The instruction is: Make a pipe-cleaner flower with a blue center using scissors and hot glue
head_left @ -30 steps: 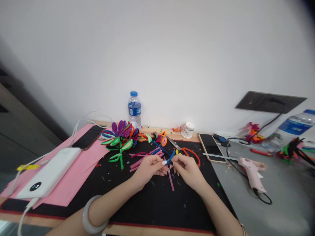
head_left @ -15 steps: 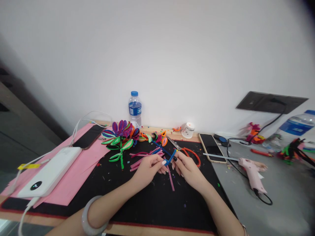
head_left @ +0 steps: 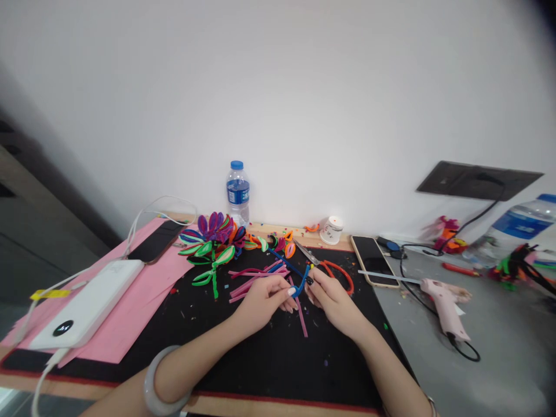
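Note:
A bent blue pipe cleaner is between my two hands over the black mat. My left hand pinches its lower curved end between thumb and fingers. The fingertips of my right hand close on its right side, near the upright part. Pink pipe cleaners lie behind and under my left hand, and one pink strip sticks out below the hands. Orange-handled scissors rest just behind my right hand. Left of my hands lies a multicoloured pipe cleaner flower with a green stem.
A water bottle and a paper cup stand by the wall. To the right are a phone and a pink glue gun with its cord. A white power bank lies on pink paper at left.
The blue pipe cleaner's free part now stands a little more upright, and its bend has shifted slightly. Both hands stay in nearly the same place.

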A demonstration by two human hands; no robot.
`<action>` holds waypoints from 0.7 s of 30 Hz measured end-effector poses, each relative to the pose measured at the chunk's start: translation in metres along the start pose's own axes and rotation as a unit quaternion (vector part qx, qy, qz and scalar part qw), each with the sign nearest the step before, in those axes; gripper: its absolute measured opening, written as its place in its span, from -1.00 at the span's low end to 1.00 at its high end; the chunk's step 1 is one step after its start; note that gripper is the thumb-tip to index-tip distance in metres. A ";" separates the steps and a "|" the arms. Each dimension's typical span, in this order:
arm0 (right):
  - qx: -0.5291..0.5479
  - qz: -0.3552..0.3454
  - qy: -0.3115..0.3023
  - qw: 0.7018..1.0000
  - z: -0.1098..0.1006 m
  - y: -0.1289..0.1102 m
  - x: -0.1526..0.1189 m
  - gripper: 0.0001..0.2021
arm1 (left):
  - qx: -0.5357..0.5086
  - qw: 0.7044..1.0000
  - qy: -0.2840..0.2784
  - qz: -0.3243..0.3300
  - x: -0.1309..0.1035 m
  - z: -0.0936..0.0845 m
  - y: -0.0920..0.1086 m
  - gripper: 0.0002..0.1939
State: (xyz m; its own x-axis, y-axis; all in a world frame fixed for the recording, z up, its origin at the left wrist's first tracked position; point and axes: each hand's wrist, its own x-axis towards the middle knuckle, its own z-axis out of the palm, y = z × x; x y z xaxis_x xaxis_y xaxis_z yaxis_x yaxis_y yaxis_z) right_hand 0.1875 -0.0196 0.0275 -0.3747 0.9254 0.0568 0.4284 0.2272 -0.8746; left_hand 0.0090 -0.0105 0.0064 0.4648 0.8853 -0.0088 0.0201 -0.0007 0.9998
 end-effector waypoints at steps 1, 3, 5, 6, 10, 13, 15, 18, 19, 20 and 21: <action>0.003 -0.001 -0.004 1.000 0.000 0.000 0.000 -0.78 | 0.000 1.000 0.000 0.000 0.000 0.000 0.000 -0.78; 0.010 -0.004 -0.010 1.000 -0.001 -0.001 -0.001 -0.78 | 0.001 1.000 -0.002 -0.001 0.000 0.000 0.001 -0.78; 0.011 -0.004 -0.013 1.000 0.000 -0.001 -0.001 -0.78 | 0.001 1.000 -0.004 -0.002 0.000 0.000 0.001 -0.77; 0.010 -0.004 -0.012 1.000 0.000 -0.001 -0.001 -0.79 | 0.002 1.000 -0.004 -0.002 0.000 0.000 0.001 -0.77; -0.005 -0.003 -0.002 1.000 0.000 0.000 -0.001 -0.81 | 0.002 1.000 -0.005 -0.003 -0.001 0.000 -0.001 -0.76; -0.017 -0.005 0.005 1.000 0.000 -0.001 0.000 -0.82 | 0.005 1.000 -0.006 -0.005 -0.001 0.000 -0.002 -0.76; -0.021 -0.004 0.004 1.000 0.000 -0.003 0.000 -0.82 | 0.007 1.000 -0.008 -0.006 -0.001 0.000 -0.002 -0.76; -0.025 -0.004 0.006 1.000 0.000 -0.006 -0.001 -0.81 | 0.010 1.000 -0.010 -0.007 -0.001 0.001 -0.001 -0.75; -0.029 -0.005 0.008 1.000 0.001 -0.006 -0.001 -0.80 | 0.011 1.000 -0.010 -0.009 -0.001 0.001 -0.001 -0.74; -0.033 -0.007 0.011 0.999 0.001 -0.006 -0.001 -0.80 | 0.011 1.000 -0.011 -0.010 -0.001 0.001 -0.002 -0.74; -0.039 -0.009 0.013 0.999 0.001 -0.006 -0.001 -0.80 | 0.010 1.000 -0.011 -0.011 -0.001 0.001 -0.002 -0.74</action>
State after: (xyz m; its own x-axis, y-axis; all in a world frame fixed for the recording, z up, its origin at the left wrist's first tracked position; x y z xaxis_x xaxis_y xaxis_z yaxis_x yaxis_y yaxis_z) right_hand 0.1847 -0.0225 0.0322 -0.3613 0.9285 0.0855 0.4853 0.2655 -0.8331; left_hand 0.0097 -0.0119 0.0046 0.4835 0.8748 -0.0314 0.0482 0.0092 0.9988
